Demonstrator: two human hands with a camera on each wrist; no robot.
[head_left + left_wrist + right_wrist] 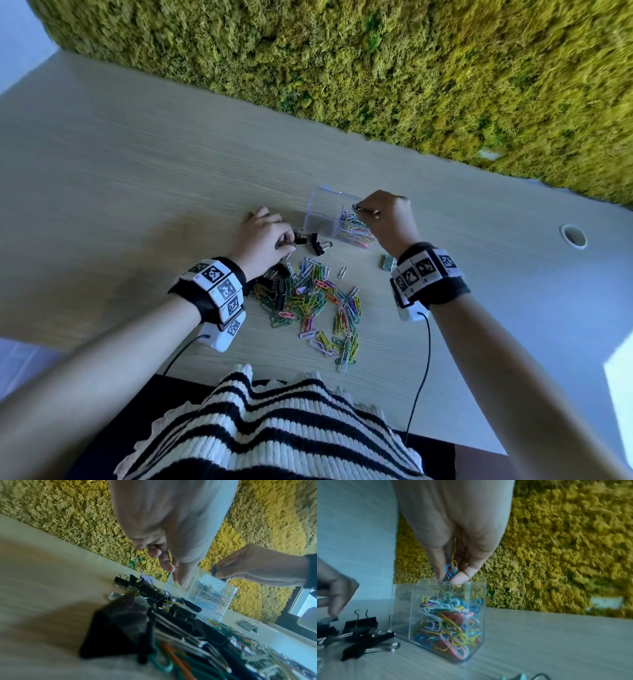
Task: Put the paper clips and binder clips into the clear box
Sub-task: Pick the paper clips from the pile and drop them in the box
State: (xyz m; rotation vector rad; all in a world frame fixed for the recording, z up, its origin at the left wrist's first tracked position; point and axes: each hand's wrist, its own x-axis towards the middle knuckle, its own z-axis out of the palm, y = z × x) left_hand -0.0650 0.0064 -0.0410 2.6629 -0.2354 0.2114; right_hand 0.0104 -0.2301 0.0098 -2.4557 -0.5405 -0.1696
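striped top (274, 428) below; right hand (387, 219) pinches paper clips (451, 569).

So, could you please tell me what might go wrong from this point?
1. The right hand pinches a bunch of paper clips just above the clear box; tangled ones might miss the opening.
2. The left hand works among black binder clips lying close beside the box and might nudge it.

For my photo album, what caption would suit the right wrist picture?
A right hand pinches coloured paper clips above a clear box already half full of them.
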